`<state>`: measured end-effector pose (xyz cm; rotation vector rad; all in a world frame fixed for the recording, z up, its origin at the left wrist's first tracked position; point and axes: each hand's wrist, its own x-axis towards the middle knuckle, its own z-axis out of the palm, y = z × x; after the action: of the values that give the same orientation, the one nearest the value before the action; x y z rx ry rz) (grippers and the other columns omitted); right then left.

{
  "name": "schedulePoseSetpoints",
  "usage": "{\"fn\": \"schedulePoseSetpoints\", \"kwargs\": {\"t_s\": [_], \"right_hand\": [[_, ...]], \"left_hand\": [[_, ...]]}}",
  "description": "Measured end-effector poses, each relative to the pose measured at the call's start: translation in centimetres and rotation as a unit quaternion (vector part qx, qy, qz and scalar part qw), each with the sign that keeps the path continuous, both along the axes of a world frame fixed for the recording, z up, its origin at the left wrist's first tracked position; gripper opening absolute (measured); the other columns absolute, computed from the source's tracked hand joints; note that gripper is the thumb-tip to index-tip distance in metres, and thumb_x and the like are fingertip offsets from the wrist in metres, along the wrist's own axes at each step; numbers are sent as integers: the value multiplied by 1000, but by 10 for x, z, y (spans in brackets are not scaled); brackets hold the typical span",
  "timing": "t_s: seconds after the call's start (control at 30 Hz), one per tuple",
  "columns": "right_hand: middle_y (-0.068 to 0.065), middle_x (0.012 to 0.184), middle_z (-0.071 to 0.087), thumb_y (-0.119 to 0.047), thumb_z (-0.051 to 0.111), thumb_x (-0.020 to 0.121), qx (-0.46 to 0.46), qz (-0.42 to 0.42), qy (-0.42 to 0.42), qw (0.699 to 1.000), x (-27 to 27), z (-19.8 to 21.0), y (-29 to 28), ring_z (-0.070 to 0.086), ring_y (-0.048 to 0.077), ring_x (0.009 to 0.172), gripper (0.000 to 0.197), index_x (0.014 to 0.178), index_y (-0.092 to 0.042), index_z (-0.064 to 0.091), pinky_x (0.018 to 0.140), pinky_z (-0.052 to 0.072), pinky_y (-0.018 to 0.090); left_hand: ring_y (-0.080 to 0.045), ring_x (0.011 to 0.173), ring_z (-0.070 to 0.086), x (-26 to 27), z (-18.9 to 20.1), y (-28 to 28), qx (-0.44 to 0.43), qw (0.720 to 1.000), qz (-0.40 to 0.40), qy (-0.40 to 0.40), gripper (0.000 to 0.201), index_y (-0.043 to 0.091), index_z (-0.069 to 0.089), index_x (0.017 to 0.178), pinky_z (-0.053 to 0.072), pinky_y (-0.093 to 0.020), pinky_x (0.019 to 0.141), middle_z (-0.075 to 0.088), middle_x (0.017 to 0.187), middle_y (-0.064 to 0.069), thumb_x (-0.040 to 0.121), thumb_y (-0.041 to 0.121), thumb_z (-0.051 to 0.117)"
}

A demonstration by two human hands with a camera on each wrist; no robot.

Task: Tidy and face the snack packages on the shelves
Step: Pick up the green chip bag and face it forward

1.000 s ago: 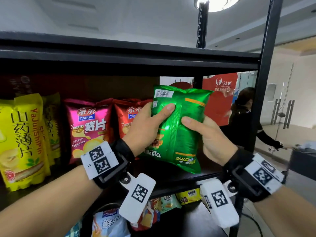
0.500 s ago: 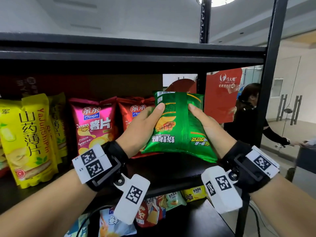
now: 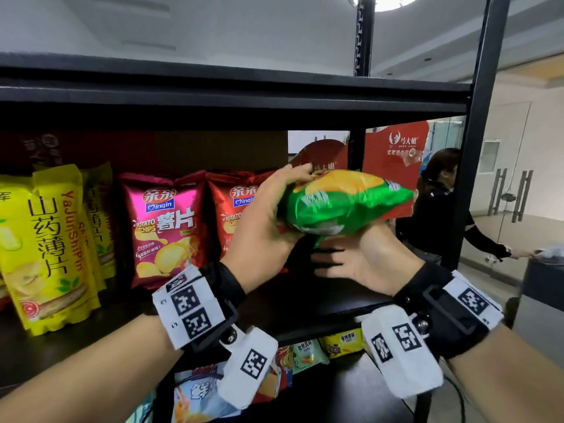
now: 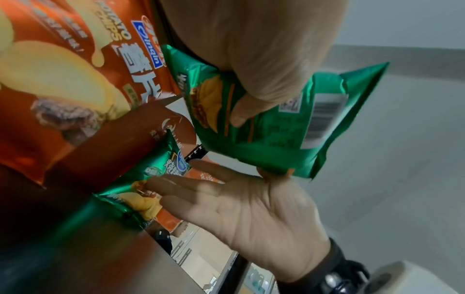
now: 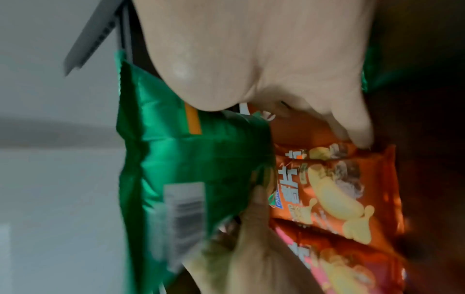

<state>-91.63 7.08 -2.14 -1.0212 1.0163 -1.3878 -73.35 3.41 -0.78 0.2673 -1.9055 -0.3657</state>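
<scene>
Left hand (image 3: 262,227) grips the puffy, light, crushable green chip bag (image 3: 345,203) at one end; right hand (image 3: 363,257) lies released beneath; hold by the seams

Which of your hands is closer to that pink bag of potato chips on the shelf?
Left. The left hand grips the green bag just right of the pink bag; the right hand is farther right.

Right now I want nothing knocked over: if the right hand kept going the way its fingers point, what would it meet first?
Probably the second green bag lying on the shelf: the right hand, open and palm up under the held green bag, points its fingers at it. Depth is uncertain.
</scene>
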Motion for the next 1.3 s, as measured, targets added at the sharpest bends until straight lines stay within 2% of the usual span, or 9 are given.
{"fn": "schedulePoseSetpoints", "kwargs": {"t_s": [0.07,0.13,0.2,0.27,0.4,0.6,0.8,0.97,1.3], "right_hand": [[23,128,63,-59,47,85,13,88,-43,995,-1,2,8,63,43,110,66,128,-12,62,93,49,59],[14,105,74,-47,64,70,-22,99,-87,991,1,5,15,72,32,93,47,102,-15,76,86,55,55],[7,76,75,-31,60,83,-44,78,-134,987,1,0,12,74,22,67,25,85,-10,74,65,61,40],[6,63,70,-32,33,103,-46,66,-186,979,2,-6,10,68,21,54,45,84,-9,66,54,57,30],[14,89,67,-47,40,97,-82,139,-208,965,6,-5,7,57,28,81,55,99,-8,78,77,47,37],[17,121,69,-18,68,80,-235,-63,-63,968,13,-12,-3,68,30,106,52,130,-7,59,86,58,40],[-1,143,58,-20,67,87,-366,-116,119,915,14,-19,-1,53,17,133,62,146,-18,47,111,41,43],[-10,128,68,-1,60,88,-365,-98,94,921,13,-21,4,60,9,123,48,130,-25,59,96,52,25],[4,110,76,-2,69,76,-202,73,98,972,4,-18,6,73,21,101,37,103,-26,77,78,58,28]], "left_hand": [[-7,147,32,2,0,-3,-11,999,22,-28,72,30,60,112,29,-23,120,54,145,8,72,-30,58],[-6,144,39,5,-2,-3,36,998,-36,-41,77,25,67,99,31,-26,120,60,138,6,66,-37,36],[-8,138,48,7,-4,0,75,992,-97,-38,77,17,72,92,34,-32,119,67,129,1,59,-35,27],[-8,135,51,8,-8,3,86,989,-117,-35,64,10,74,87,36,-34,118,71,125,-2,59,-25,29],[-13,131,54,7,-13,12,55,995,-84,-21,49,11,73,97,39,-45,114,68,127,0,67,-11,42],[10,139,36,-1,-26,8,158,983,-71,-62,81,27,31,150,34,-41,119,43,141,39,77,39,64],[-20,127,59,-13,-22,0,271,950,-153,37,85,12,35,146,48,-43,107,61,138,-5,75,19,80],[-29,109,70,-14,-20,-8,312,926,-181,114,57,1,55,131,57,-37,88,71,121,-16,78,-3,76],[-24,93,74,-8,-23,-19,430,870,-216,106,45,7,62,118,60,-36,74,75,110,-12,75,9,71]]}}
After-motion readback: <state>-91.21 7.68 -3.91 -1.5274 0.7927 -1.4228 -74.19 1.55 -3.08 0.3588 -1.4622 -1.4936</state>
